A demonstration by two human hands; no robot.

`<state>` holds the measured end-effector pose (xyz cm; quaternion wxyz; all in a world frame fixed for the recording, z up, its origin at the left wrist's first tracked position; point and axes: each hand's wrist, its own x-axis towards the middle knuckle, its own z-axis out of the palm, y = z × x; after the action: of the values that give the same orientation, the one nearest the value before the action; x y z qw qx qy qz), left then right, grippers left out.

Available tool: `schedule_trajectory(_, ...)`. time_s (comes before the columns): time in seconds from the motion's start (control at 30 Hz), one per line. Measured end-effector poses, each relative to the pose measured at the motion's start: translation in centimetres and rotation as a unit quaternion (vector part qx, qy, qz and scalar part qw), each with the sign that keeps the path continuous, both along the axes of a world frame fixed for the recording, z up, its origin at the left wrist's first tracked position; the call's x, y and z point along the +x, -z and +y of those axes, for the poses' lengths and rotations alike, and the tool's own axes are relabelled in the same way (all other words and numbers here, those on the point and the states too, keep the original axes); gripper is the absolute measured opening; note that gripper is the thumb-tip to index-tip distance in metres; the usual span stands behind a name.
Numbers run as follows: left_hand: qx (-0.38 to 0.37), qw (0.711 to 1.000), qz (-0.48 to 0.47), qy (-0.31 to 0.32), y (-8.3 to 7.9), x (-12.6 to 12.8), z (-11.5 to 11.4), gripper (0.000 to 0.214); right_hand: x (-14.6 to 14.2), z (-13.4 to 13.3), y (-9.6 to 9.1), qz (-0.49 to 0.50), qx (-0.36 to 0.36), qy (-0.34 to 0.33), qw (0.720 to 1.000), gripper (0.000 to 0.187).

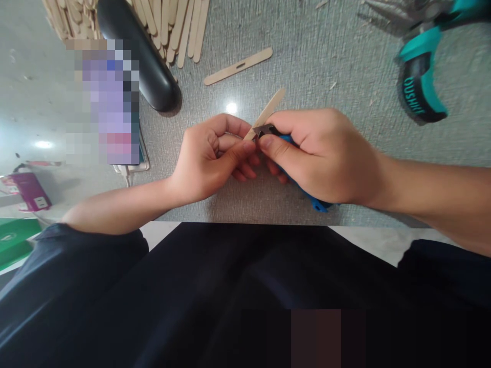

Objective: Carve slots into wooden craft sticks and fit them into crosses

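My left hand (215, 153) is closed around the lower end of a wooden craft stick (268, 110), which points up and to the right. My right hand (318, 153) is wrapped round a blue-handled utility knife (316, 203). Its dark blade tip (264, 131) meets the stick just where my left thumb and fingers pinch it. Both hands touch each other above a grey mat (307, 66). Most of the knife handle is hidden in my palm.
A pile of wooden sticks (169, 25) lies at the top, with a black rounded object (141, 56) across it. One slotted stick (238, 66) lies loose nearby. Teal-handled pliers (418, 76) sit at the top right. A purple box (28, 191) and a green item (15, 240) are at left.
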<state>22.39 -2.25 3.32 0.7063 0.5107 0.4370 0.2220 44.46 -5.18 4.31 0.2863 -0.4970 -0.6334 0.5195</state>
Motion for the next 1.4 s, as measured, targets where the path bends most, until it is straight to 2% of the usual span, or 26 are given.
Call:
schedule_trajectory(0.33, 0.012, 1.0, -0.023, 0.013, 0.6, -0.3, 0.1, 0.03, 0.0, 0.4, 0.6, 0.032, -0.023, -0.027, 0.999, 0.039)
schedule_trajectory(0.47, 0.004, 0.999, -0.031, 0.018, 0.8, -0.3, 0.1, 0.025, 0.1, 0.5, 0.4, 0.01, -0.013, -0.029, 0.999, 0.04)
schedule_trajectory(0.53, -0.002, 1.0, -0.025, 0.018, 0.7, -0.3, 0.2, 0.023, 0.0, 0.5, 0.3, 0.021, -0.036, -0.03, 0.999, 0.04)
schedule_trajectory(0.63, -0.008, 1.0, -0.017, 0.003, 0.4, 0.0, 0.3, 0.02, -0.2, 0.2, 0.4, 0.057, -0.069, -0.013, 0.996, 0.038)
schedule_trajectory(0.8, -0.014, 1.0, -0.012, -0.005, -0.1, 0.1, 0.4, 0.022, -0.4, -0.3, 0.6, 0.056, -0.057, 0.023, 0.997, 0.036)
schedule_trajectory(0.93, -0.001, 1.0, 0.029, -0.005, -0.2, 0.0, 0.3, 0.02, -0.4, -0.5, 0.7, 0.067, -0.046, 0.041, 0.996, 0.034)
schedule_trajectory(1.13, 0.012, 0.999, -0.003, -0.045, 0.0, 0.1, -0.2, 0.023, -0.7, -0.9, 0.9, 0.055, -0.022, 0.102, 0.993, 0.033)
schedule_trajectory(1.3, 0.046, 0.998, -0.021, -0.034, 0.7, 0.1, -0.9, 0.026, -0.7, -0.8, 1.2, 0.061, -0.014, 0.086, 0.994, 0.034)
schedule_trajectory(1.4, 0.044, 0.998, -0.032, -0.041, 1.1, -0.1, -1.0, 0.023, -0.8, -0.7, 1.1, 0.09, -0.034, 0.087, 0.992, 0.034)
